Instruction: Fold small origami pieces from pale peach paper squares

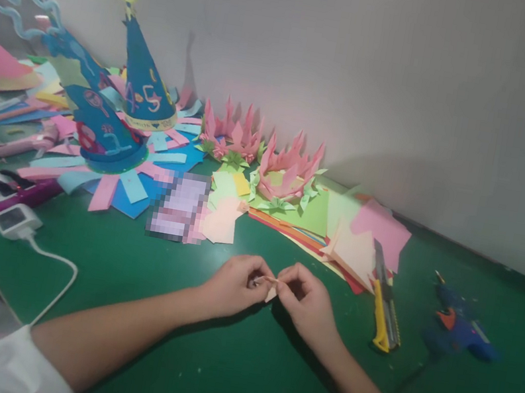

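Note:
Near the middle of the green table, a small pale piece of paper [271, 293] is pinched between both hands. My left hand [238, 286] closes thumb and forefinger on its left side, and my right hand [306, 301] grips its right side. The fingertips of the two hands nearly meet. Part of the piece is covered by the fingers, so its full shape cannot be made out. Just beyond the hands lie cut sheets of peach paper [222, 222].
A yellow box cutter [383, 310] and a blue glue gun [464, 329] lie right on the green table [140, 350]. Behind stand pink paper crowns [290, 167] on stacked paper. Blue cone hats [144, 79], a pink glue gun [30, 143] and a white charger [16, 221] are left.

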Demonstrator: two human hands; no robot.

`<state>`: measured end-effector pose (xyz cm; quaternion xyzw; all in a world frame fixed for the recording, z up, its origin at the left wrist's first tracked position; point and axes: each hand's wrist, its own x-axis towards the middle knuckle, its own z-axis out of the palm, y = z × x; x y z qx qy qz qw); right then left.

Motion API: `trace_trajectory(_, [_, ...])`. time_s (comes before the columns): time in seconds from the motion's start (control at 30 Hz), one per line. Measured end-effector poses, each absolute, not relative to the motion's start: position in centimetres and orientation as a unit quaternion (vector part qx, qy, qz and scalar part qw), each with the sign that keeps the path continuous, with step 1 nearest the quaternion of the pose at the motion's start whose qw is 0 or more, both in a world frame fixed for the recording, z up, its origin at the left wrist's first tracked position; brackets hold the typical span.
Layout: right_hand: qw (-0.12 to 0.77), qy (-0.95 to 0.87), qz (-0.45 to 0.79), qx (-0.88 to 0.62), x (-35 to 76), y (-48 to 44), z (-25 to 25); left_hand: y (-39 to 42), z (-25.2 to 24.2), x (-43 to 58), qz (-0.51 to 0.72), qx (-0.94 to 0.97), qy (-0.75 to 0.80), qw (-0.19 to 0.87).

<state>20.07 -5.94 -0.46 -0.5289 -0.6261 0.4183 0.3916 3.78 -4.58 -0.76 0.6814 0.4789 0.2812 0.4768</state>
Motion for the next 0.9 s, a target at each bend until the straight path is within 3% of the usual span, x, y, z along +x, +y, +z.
trace_trajectory(0.57, [0.411,-0.639,0.422,-0.494,19.87,-6.05,-0.35,-4.48,-0.82,3.88,0.284,0.681,0.471,0.484])
trace_trajectory(0.9, [0.427,-0.749,0.225,-0.453,20.21,-6.33,-0.57,-4.47,-0.91,3.66,0.283,0.661,0.467,0.516])
